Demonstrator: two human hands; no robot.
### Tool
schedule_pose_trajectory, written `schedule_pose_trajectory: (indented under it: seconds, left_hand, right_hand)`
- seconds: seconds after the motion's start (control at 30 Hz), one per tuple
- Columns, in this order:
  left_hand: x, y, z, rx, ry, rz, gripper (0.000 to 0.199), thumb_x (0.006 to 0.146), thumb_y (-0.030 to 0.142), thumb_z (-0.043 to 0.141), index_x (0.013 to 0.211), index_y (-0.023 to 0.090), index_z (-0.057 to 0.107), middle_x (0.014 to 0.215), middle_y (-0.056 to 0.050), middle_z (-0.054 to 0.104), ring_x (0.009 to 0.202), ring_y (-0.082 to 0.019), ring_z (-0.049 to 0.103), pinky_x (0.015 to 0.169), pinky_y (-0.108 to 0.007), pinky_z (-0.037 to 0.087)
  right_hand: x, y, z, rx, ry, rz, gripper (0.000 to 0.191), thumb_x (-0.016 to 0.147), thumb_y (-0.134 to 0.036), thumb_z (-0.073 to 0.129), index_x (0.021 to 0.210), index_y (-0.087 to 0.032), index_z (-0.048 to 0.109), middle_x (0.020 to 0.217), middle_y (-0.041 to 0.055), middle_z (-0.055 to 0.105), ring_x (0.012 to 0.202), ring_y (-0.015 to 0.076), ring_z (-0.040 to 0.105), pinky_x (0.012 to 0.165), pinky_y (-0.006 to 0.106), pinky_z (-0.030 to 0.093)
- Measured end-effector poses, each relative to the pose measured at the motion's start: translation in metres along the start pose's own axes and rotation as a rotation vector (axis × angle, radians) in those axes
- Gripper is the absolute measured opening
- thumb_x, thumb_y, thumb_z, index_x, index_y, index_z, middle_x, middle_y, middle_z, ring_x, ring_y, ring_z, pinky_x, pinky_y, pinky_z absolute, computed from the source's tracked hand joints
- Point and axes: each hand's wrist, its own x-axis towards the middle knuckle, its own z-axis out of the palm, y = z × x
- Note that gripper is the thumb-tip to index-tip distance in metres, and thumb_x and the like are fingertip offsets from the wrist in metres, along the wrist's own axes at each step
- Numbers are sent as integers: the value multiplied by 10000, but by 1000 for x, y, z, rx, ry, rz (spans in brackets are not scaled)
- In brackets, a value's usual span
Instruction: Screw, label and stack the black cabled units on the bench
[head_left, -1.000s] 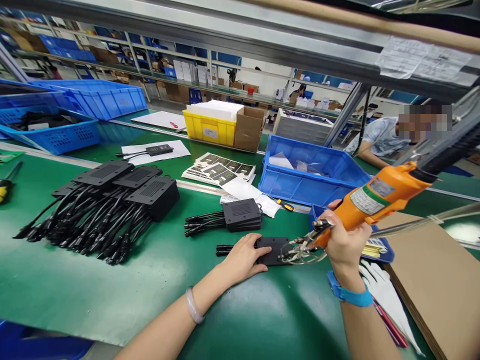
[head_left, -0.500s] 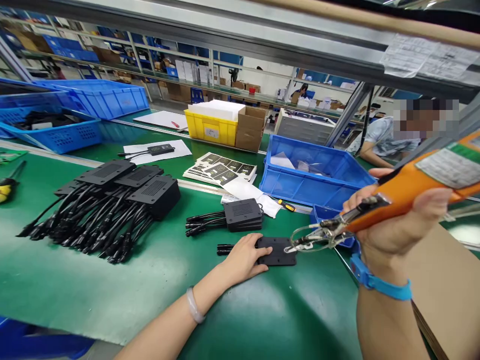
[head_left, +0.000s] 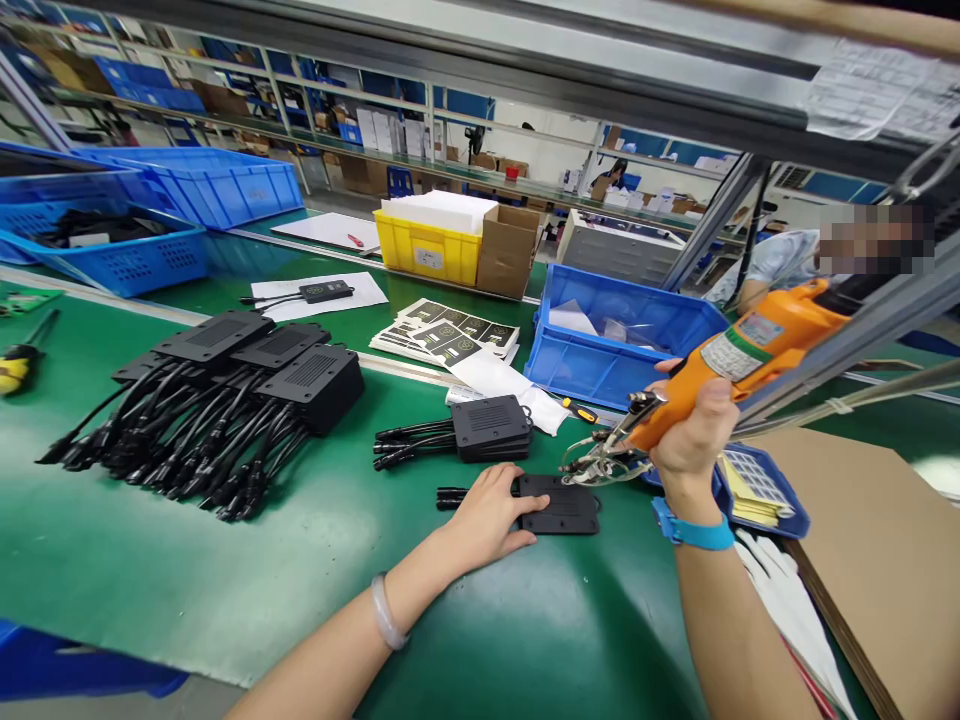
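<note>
Black box (head_left: 568, 511) lies flat right of centre in the lower half of the frame. Across its left end rests the left hand (head_left: 486, 510), fingers spread apart, probably to stop it sliding. The right hand (head_left: 694, 435) has its fingers clamped around an orange power screwdriver (head_left: 739, 355), slanted seemingly to aim its tip at the box's upper edge; whether they touch is unclear. Stacked boxes (head_left: 491, 422) sit just above, likely for easy reach.

Single case (head_left: 571, 512) before the stacked cases (head_left: 489, 424) (case pile (head_left: 217, 398) left), all on bench (head_left: 300, 580).
</note>
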Motion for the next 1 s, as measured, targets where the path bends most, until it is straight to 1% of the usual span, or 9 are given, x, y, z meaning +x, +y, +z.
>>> schedule_pose_trajectory:
  seconds: [0.17,0.27,0.37,0.43,0.53,0.67,0.73,0.87,1.0]
  left_hand:
    - [0,0,0,-5,-6,0,574,734,388,845,1271,311,659,1298,-134,519,1216,-357,524,1009,-537,466]
    - [0,0,1,-8,-4,1,581,729,379,851,1272,299,661,1296,-141,523,1215,-358,530,1011,-529,468]
    - [0,0,1,-9,4,-2,571,731,375,850,1267,300,665,1295,-141,528,1212,-361,536,1008,-536,470]
    - [0,0,1,-8,7,0,568,734,377,847,1268,302,666,1295,-139,533,1208,-358,544,1003,-528,480]
    - [0,1,1,-1,9,9,572,743,383,840,1279,297,661,1298,-143,536,1207,-355,551,1004,-516,485]
    - [1,2,1,15,11,25,584,752,388,831,1296,278,651,1317,-168,528,1240,-379,526,1016,-528,470]
    - [1,2,0,21,11,32,591,752,401,827,1302,282,646,1318,-168,530,1246,-381,520,1013,-533,470]
    - [0,3,-2,37,8,44,590,763,429,812,1308,285,639,1298,-165,539,1238,-372,523,1011,-532,466]
    - [0,4,-3,54,6,47,582,777,435,798,1315,288,632,1269,-154,549,1231,-367,523,1025,-536,451]
  right_hand:
    - [-2,5,2,36,3,-25,475,797,-662,565,743,-196,634,581,-3,533,451,134,517,381,254,407]
    - [-8,7,2,33,-11,-26,502,789,-685,559,765,-188,625,544,-19,509,430,130,506,376,245,390]
    - [-15,5,2,42,-32,-31,469,787,-661,558,773,-195,614,505,-38,482,398,129,484,366,248,383]
    - [-17,-3,2,49,-36,-46,440,773,-639,574,785,-202,615,510,-43,484,389,130,481,357,252,383]
    - [-13,-24,5,48,-11,-86,478,764,-668,569,843,-201,636,535,-33,519,387,141,487,327,263,372]
    - [1,-56,17,51,26,-149,511,835,-663,499,873,-183,669,521,-20,521,362,143,470,303,285,368]
    - [4,-61,25,69,32,-140,490,857,-636,488,852,-183,676,518,-22,507,354,135,466,305,280,366]
    - [1,-43,34,21,49,-110,457,843,-636,495,810,-228,698,518,-10,517,403,144,499,336,265,363]
    - [-9,-19,32,16,-2,-35,396,845,-609,500,810,-267,696,540,-2,539,393,149,483,342,281,372]
